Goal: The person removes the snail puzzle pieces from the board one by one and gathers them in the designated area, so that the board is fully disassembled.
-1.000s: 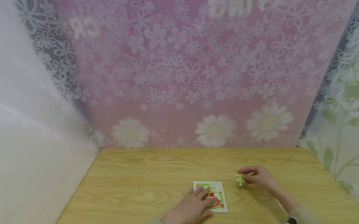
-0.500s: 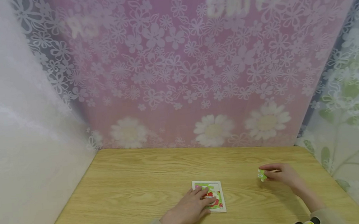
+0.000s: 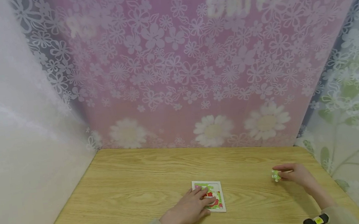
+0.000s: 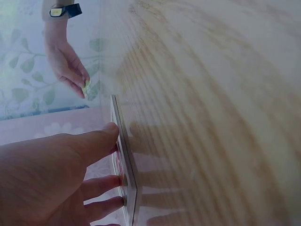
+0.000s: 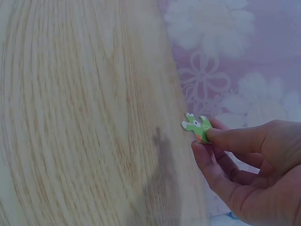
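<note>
A small jigsaw puzzle in a white square frame [image 3: 222, 198] lies on the wooden table, its picture green, red and white. My left hand [image 3: 188, 206] rests on it with fingers spread across the picture, hiding part of it. In the left wrist view the thumb and fingertips [image 4: 111, 128] touch the puzzle's top side. Off to the right, my right hand [image 3: 297, 175] pinches a green and white puzzle piece [image 5: 198, 126] between thumb and fingers. The piece is held above the table, its shadow falling on the wood in the right wrist view.
The wooden table [image 3: 135, 188] has a pink flowered cloth [image 3: 171, 91] behind it. A white cloth [image 3: 24, 148] hangs along the left side and a leaf-patterned one [image 3: 355, 120] along the right. A black band [image 3: 316, 221] circles the right wrist.
My right hand has moved to the right with the puzzle piece, away from the framed puzzle. The left hand has stayed on the puzzle.
</note>
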### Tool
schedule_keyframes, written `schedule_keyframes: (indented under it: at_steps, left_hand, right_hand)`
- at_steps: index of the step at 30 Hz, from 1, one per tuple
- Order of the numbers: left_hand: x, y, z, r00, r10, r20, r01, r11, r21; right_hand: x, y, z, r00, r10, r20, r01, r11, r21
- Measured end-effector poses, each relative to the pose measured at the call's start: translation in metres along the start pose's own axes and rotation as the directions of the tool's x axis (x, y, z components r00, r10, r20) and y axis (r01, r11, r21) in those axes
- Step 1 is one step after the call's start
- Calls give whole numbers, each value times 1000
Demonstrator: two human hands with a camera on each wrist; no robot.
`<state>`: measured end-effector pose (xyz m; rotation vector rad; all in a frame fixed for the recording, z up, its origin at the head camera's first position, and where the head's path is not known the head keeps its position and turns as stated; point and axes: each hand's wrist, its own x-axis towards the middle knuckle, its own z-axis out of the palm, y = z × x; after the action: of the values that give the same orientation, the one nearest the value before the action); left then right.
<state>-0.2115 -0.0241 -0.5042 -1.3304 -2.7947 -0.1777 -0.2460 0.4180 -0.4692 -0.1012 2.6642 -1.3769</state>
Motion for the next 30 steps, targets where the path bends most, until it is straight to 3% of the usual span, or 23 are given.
schedule_keyframes:
  at_steps: [6, 13, 15, 30]
  left_hand:
    - [0, 0, -3, 1000, -15, 16, 15, 1000, -7]
    - [1, 0, -3, 1000, -11, 26, 11, 1000, 2]
    - [1, 0, -2, 1000, -7, 29, 7, 1000, 3]
    - [2, -1, -2, 1000, -4, 18, 4, 1000, 4]
  right_hand:
    - [9, 5, 1, 999, 39, -10, -40, 998, -48]
    - [23, 12, 6, 997, 9, -74, -30, 957, -288]
    - [27, 14, 7, 996, 21, -83, -46, 949, -312]
    - [35, 20, 12, 996, -7, -91, -24, 941, -336]
